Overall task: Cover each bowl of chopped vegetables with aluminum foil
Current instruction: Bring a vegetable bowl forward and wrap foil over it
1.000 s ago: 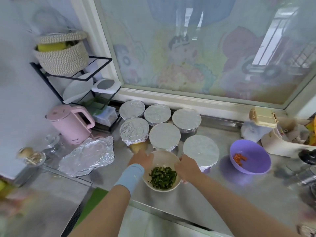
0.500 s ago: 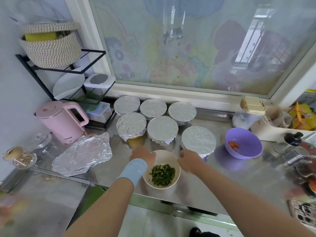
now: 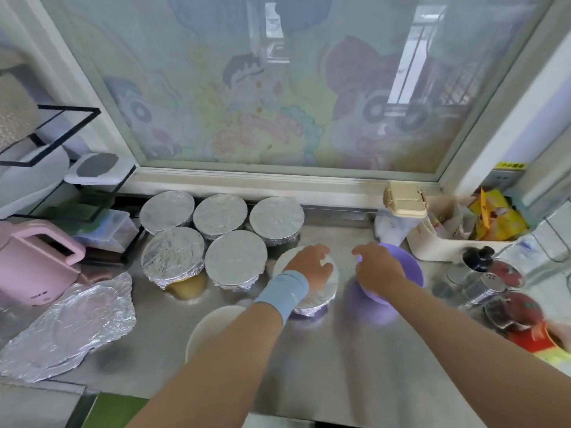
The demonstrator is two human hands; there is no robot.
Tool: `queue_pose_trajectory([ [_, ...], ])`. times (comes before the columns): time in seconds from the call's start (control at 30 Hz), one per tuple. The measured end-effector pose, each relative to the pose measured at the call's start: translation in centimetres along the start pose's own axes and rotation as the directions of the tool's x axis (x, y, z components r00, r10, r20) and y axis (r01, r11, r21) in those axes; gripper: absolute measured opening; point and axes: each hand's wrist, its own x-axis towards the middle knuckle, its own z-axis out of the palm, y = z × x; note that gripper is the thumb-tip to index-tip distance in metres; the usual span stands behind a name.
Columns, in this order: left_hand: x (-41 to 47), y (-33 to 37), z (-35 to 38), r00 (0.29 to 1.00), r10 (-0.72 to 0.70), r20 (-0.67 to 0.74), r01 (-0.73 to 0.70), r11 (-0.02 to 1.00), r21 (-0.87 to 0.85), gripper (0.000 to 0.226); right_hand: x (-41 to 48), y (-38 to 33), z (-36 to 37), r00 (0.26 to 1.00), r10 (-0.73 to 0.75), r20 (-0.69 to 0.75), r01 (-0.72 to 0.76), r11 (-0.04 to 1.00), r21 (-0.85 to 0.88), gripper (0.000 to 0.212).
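Several foil-covered bowls (image 3: 236, 261) stand in two rows by the window. My left hand (image 3: 310, 265), in a blue wristband, hovers with loosely curled fingers over the rightmost foil-covered bowl (image 3: 321, 296). My right hand (image 3: 378, 268) reaches over the near left rim of the uncovered purple bowl (image 3: 412, 270); its contents are hidden by the hand. The white bowl (image 3: 210, 325) sits uncovered near the counter's front edge, mostly behind my left forearm. Loose crumpled foil sheets (image 3: 68, 322) lie at the left.
A pink kettle (image 3: 31, 264) and a black wire rack (image 3: 77, 193) stand at the left. At the right are a white container of packets (image 3: 432, 245) and spice jars (image 3: 494, 281). The steel counter (image 3: 340, 366) runs along the window.
Both hands have left the white bowl of green vegetables and moved up and right, the left over a covered bowl, the right to the purple bowl. The camera has tilted closer.
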Motion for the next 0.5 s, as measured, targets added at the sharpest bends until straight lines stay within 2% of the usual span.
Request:
queue_pose_trajectory([
  [0.13, 5.1, 3.2, 3.6, 0.995, 0.003, 0.095, -0.015, 0.992, 0.123, 0.053, 4.2, 4.2, 0.3, 0.988, -0.129, 0.083, 0.143, 0.968, -0.204, 0.069],
  [0.23, 7.8, 4.5, 5.5, 0.995, 0.009, 0.102, -0.035, 0.965, 0.260, 0.053, 6.7, 5.9, 1.1, 0.959, -0.219, 0.182, 0.269, 0.905, -0.328, 0.072],
  [0.3, 9.0, 4.8, 6.2, 0.993, 0.008, 0.120, -0.052, 0.928, 0.370, 0.050, 7.8, 6.6, 1.4, 0.944, -0.267, 0.194, 0.323, 0.869, -0.374, 0.066],
  [0.4, 10.2, 4.5, 6.9, 0.988, 0.003, 0.152, -0.067, 0.904, 0.422, 0.042, 8.5, 7.1, 1.5, 0.929, -0.313, 0.197, 0.367, 0.846, -0.387, 0.042],
  [0.5, 10.3, 3.6, 6.7, 0.995, 0.021, 0.095, -0.057, 0.917, 0.395, 0.039, 8.5, 6.9, 1.5, 0.897, -0.303, 0.322, 0.381, 0.900, -0.213, 0.027],
])
